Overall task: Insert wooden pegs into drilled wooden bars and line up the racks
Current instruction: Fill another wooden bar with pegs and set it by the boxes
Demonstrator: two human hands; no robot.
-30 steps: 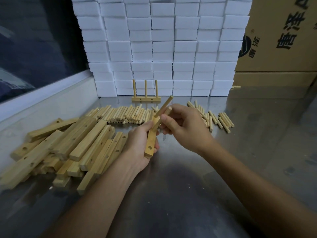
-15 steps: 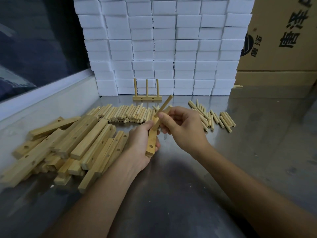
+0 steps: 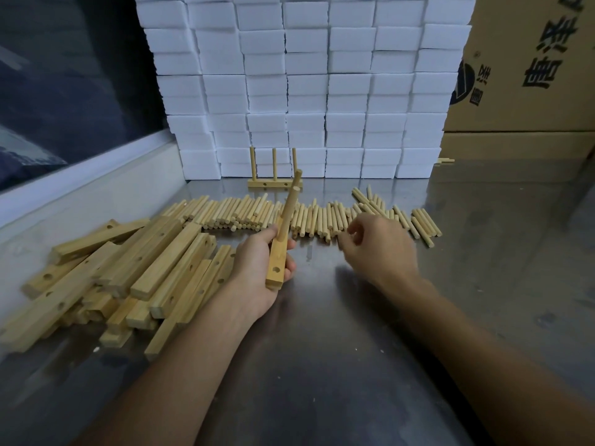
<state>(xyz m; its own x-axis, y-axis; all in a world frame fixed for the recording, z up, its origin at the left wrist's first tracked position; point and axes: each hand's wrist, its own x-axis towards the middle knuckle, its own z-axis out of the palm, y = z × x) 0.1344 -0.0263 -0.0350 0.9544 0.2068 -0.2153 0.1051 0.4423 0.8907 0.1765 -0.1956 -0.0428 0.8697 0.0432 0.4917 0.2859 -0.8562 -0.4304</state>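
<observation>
Head view: left hand point(image 3: 257, 268) grips the drilled bar point(image 3: 277, 268), two pegs in it. Right hand point(image 3: 376, 249), fingers loosely curled, empty, hangs over loose pegs point(image 3: 322, 217). Pegs look light and stiff; pinch one mid-length.

Bare surface point(image 3: 483, 284) lies open near and to the right. A heap of drilled bars point(image 3: 128, 268) blocks the left, a row of loose pegs point(image 3: 322, 217) crosses the far middle, and stacked white blocks point(image 3: 306, 91) wall off the far side.

A metal table point(image 3: 370, 365) bears drilled bars point(image 3: 128, 268), loose pegs point(image 3: 322, 217), a finished rack point(image 3: 274, 183).
</observation>
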